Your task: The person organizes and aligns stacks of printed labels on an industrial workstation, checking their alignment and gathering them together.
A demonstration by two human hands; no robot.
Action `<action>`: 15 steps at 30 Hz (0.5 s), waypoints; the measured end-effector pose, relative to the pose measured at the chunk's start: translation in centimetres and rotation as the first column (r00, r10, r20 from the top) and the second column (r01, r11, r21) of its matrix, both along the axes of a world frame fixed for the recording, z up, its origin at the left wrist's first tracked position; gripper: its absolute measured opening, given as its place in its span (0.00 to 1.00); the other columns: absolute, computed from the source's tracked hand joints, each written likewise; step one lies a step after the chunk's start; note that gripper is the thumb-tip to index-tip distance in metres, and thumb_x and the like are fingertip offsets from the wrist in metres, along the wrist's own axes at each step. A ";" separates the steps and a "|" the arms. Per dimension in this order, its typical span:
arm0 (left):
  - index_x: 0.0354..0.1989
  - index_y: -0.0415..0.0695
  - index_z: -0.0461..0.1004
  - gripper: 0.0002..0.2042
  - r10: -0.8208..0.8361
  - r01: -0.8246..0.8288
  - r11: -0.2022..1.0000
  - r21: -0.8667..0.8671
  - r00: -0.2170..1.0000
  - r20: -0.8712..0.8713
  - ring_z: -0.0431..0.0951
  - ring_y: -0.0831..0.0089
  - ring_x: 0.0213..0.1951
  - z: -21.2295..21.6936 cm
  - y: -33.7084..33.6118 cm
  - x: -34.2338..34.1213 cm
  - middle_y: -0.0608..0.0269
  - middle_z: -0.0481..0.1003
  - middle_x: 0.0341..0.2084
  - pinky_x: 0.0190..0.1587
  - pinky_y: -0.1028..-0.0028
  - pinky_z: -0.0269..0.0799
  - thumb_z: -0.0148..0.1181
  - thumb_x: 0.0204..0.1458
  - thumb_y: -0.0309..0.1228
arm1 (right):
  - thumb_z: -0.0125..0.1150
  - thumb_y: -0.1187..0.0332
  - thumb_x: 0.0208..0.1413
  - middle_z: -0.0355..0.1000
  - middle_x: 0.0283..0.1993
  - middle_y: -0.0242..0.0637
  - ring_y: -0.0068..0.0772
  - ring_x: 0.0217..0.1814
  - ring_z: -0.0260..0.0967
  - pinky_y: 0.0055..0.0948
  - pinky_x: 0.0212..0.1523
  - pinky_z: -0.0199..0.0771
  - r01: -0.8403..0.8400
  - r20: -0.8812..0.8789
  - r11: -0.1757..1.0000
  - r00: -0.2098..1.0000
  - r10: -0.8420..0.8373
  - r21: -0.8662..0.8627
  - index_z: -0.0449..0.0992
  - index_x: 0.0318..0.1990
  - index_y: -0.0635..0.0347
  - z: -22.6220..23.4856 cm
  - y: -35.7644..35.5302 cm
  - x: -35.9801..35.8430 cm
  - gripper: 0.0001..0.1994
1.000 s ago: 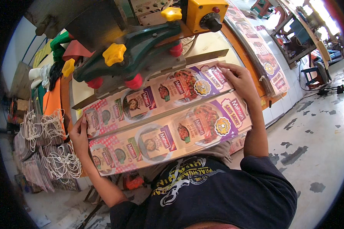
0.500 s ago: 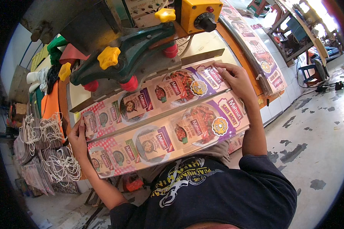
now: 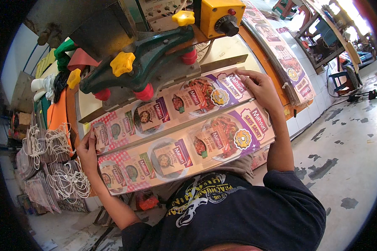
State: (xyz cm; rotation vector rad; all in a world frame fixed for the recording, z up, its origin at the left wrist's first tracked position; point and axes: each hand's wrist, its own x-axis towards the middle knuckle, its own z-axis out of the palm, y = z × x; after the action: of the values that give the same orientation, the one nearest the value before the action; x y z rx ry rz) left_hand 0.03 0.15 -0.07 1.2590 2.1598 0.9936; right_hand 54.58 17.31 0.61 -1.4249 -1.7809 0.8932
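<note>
A long stack of printed sheets (image 3: pixel 175 119), glossy pink and purple with food pictures, lies slantwise under the front of a machine. My left hand (image 3: pixel 87 151) grips its left end, thumb near the top sheet. At the far right corner, my right hand (image 3: pixel 262 90) has its fingers bent over the edge, closed on the same stack. A second, similar stack of printed sheets (image 3: pixel 176 179) lies parallel on the near side, between my forearms and close to my shirt. What supports this nearer stack is hidden. The undersides of both stacks are out of sight.
Beyond the stack stands a machine with a dark green bracket (image 3: pixel 155 54), yellow knobs (image 3: pixel 122 63) and red feet (image 3: pixel 144 92). A yellow control box (image 3: pixel 220 19) sits above. More printed stacks lie on the right (image 3: pixel 287 62); bundles with white cords (image 3: pixel 67 180) are at left.
The whole scene has shifted very slightly right in the picture. Both hands keep the same hold on the far stack.
</note>
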 end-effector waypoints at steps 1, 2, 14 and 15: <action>0.60 0.39 0.75 0.19 -0.012 0.012 0.999 0.030 1.000 -0.008 0.75 0.82 0.37 -0.4 -0.1 -0.3 0.60 0.81 0.42 0.38 0.79 0.71 0.55 0.67 0.38 | 0.59 0.63 0.64 0.82 0.38 0.41 0.23 0.34 0.72 0.29 0.41 0.73 0.001 -0.002 1.000 1.000 -0.001 -0.015 0.81 0.54 0.57 0.1 0.0 -0.1 0.15; 0.60 0.39 0.75 0.19 -0.023 0.024 0.998 0.061 1.000 -0.016 0.75 0.82 0.38 -0.6 -0.1 -0.4 0.59 0.81 0.43 0.39 0.79 0.71 0.55 0.67 0.38 | 0.59 0.63 0.64 0.82 0.38 0.41 0.23 0.34 0.72 0.29 0.41 0.73 0.003 -0.003 1.000 1.000 -0.003 -0.029 0.81 0.54 0.57 0.2 0.0 -0.1 0.15; 0.60 0.40 0.76 0.18 -0.009 0.010 1.000 0.030 1.000 -0.028 0.70 0.85 0.31 -0.7 -0.2 -0.7 0.64 0.80 0.35 0.32 0.80 0.66 0.54 0.67 0.36 | 0.59 0.62 0.64 0.80 0.35 0.42 0.25 0.31 0.71 0.30 0.40 0.72 0.021 0.038 0.999 0.999 -0.019 -0.035 0.81 0.54 0.56 0.1 0.0 0.0 0.15; 0.59 0.40 0.76 0.18 -0.001 0.002 0.999 0.033 0.999 -0.033 0.69 0.86 0.31 -0.6 -0.2 -0.5 0.64 0.80 0.34 0.31 0.80 0.65 0.54 0.67 0.36 | 0.59 0.62 0.64 0.80 0.34 0.41 0.25 0.31 0.71 0.30 0.40 0.72 0.019 0.032 1.000 0.999 -0.018 -0.024 0.81 0.54 0.56 0.0 0.0 0.0 0.15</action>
State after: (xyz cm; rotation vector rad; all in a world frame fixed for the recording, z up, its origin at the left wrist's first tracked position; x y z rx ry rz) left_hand -0.46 -0.02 -0.71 1.3006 2.1751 1.0194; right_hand 54.57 17.32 0.62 -1.4763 -1.7827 0.8907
